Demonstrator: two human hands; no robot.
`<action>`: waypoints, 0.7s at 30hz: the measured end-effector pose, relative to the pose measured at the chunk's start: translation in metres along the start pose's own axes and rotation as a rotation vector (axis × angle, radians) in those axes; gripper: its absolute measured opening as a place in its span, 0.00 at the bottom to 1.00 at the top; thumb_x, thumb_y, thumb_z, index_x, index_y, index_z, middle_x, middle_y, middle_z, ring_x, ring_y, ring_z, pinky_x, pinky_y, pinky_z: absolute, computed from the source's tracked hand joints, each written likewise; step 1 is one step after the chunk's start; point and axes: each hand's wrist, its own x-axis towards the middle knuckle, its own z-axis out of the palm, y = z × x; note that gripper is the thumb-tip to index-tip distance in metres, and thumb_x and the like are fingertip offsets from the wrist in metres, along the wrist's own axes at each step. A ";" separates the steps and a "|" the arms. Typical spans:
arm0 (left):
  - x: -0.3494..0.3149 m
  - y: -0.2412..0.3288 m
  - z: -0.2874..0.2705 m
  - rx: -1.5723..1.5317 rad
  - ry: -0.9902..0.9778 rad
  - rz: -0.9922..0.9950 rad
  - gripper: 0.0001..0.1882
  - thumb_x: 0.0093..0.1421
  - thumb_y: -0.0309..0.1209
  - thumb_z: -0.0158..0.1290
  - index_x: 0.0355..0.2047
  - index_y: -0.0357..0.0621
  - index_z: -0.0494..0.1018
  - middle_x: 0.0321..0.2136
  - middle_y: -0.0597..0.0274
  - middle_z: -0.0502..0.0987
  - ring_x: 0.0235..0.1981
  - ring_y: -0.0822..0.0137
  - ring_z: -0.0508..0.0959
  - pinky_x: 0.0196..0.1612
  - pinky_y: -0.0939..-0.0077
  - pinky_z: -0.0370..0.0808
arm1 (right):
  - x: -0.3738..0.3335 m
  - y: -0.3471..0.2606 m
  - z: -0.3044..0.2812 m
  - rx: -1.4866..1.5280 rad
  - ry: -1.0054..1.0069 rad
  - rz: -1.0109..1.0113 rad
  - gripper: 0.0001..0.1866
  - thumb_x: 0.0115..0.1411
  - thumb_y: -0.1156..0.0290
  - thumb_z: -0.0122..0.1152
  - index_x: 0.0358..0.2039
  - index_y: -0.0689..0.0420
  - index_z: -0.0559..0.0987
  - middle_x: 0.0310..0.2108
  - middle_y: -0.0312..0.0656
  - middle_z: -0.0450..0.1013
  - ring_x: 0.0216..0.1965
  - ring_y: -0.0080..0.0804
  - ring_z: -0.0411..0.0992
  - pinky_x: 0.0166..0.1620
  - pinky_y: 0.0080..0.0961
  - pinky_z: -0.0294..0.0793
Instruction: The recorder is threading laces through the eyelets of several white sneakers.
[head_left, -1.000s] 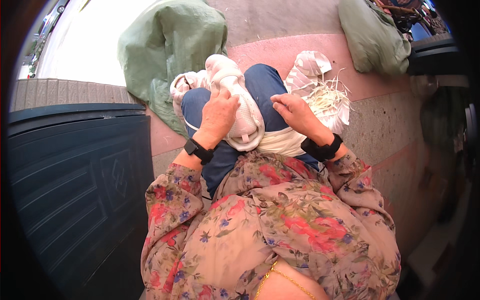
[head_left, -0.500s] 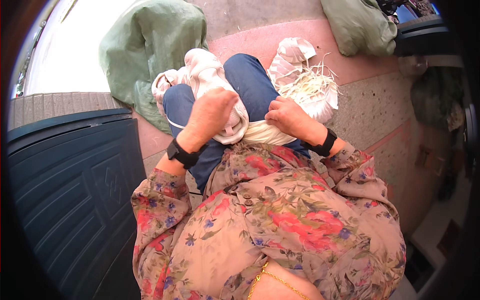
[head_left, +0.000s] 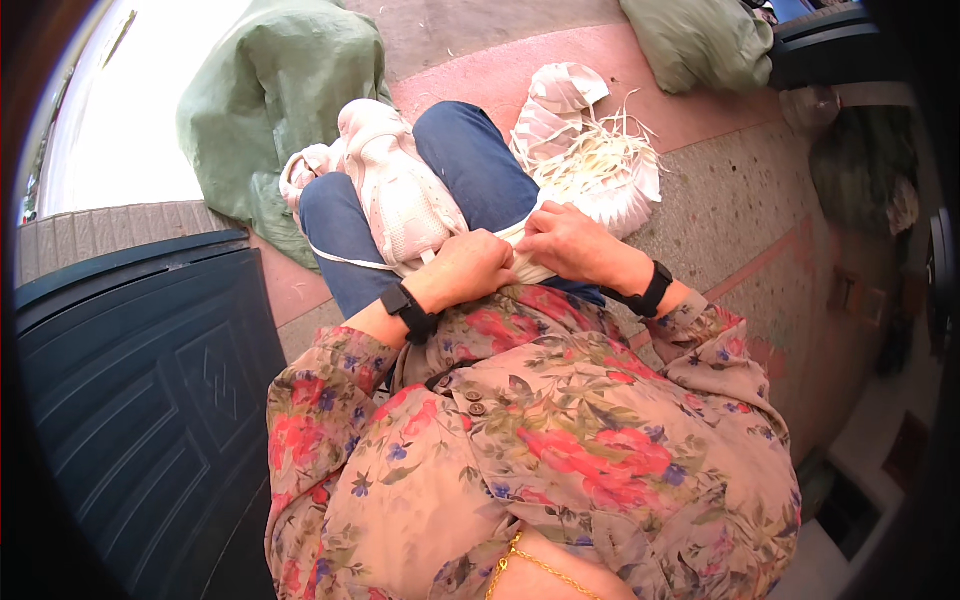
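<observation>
A pale pink and white shoe [head_left: 400,190] lies lengthwise on my lap between my thighs, over blue trousers [head_left: 470,150]. My left hand [head_left: 465,268] is closed at the shoe's near end. Its fingertips meet the cream strands, but what they grip is hidden. Close beside it, my right hand [head_left: 575,245] is closed with its fingers pinched on a bundle of cream lace-like strands [head_left: 528,265] across my lap. A thin white cord [head_left: 345,260] runs round my left thigh. Another pale pink item [head_left: 303,168] rests past my left knee, partly hidden.
Beyond my right knee, a crumpled white bag [head_left: 560,90] holds a heap of loose cream strands [head_left: 600,155]. Large green sacks stand at far left [head_left: 290,90] and far right [head_left: 700,45]. A dark blue panelled door [head_left: 150,370] is close on my left.
My left hand has come down and right from over the shoe to the strands beside my right hand. The shoe lies differently, its opening no longer showing. The whole view has shifted slightly.
</observation>
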 end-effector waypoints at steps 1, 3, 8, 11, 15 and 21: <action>0.003 0.001 0.001 0.082 -0.053 -0.017 0.09 0.47 0.34 0.53 0.19 0.40 0.74 0.19 0.49 0.74 0.26 0.51 0.76 0.31 0.60 0.72 | 0.001 0.001 0.001 0.022 -0.016 0.019 0.07 0.44 0.73 0.58 0.27 0.51 0.78 0.27 0.37 0.67 0.35 0.35 0.66 0.38 0.30 0.67; 0.006 0.002 0.004 0.093 -0.035 -0.015 0.09 0.47 0.34 0.54 0.19 0.41 0.74 0.19 0.49 0.74 0.25 0.51 0.76 0.30 0.61 0.72 | -0.002 0.004 0.004 0.057 -0.011 0.029 0.09 0.43 0.74 0.59 0.29 0.52 0.78 0.28 0.37 0.67 0.35 0.36 0.66 0.38 0.30 0.67; -0.007 -0.004 -0.007 -0.140 0.054 -0.020 0.10 0.47 0.34 0.54 0.20 0.39 0.73 0.19 0.47 0.73 0.25 0.49 0.75 0.30 0.62 0.71 | -0.003 -0.006 -0.002 0.112 0.085 0.049 0.14 0.44 0.79 0.55 0.35 0.57 0.76 0.34 0.43 0.70 0.38 0.42 0.67 0.41 0.34 0.67; -0.018 -0.003 -0.013 -0.162 0.099 -0.021 0.08 0.52 0.30 0.54 0.24 0.37 0.71 0.19 0.52 0.75 0.22 0.59 0.76 0.27 0.70 0.70 | 0.012 -0.021 0.008 0.161 0.270 0.040 0.12 0.50 0.77 0.51 0.37 0.58 0.75 0.33 0.45 0.72 0.37 0.42 0.69 0.41 0.34 0.67; -0.047 -0.006 -0.054 -1.250 0.356 -0.118 0.04 0.59 0.27 0.47 0.31 0.39 0.67 0.23 0.66 0.72 0.25 0.78 0.70 0.31 0.86 0.67 | 0.041 -0.039 -0.006 0.636 0.355 0.271 0.09 0.57 0.72 0.51 0.33 0.64 0.75 0.28 0.49 0.71 0.29 0.39 0.70 0.34 0.28 0.68; -0.105 -0.028 -0.106 -1.279 0.520 -0.103 0.07 0.60 0.28 0.46 0.36 0.37 0.69 0.22 0.69 0.68 0.24 0.77 0.67 0.32 0.84 0.64 | 0.089 -0.027 -0.046 0.524 0.355 0.247 0.09 0.56 0.70 0.54 0.27 0.64 0.75 0.19 0.47 0.69 0.20 0.37 0.68 0.25 0.28 0.66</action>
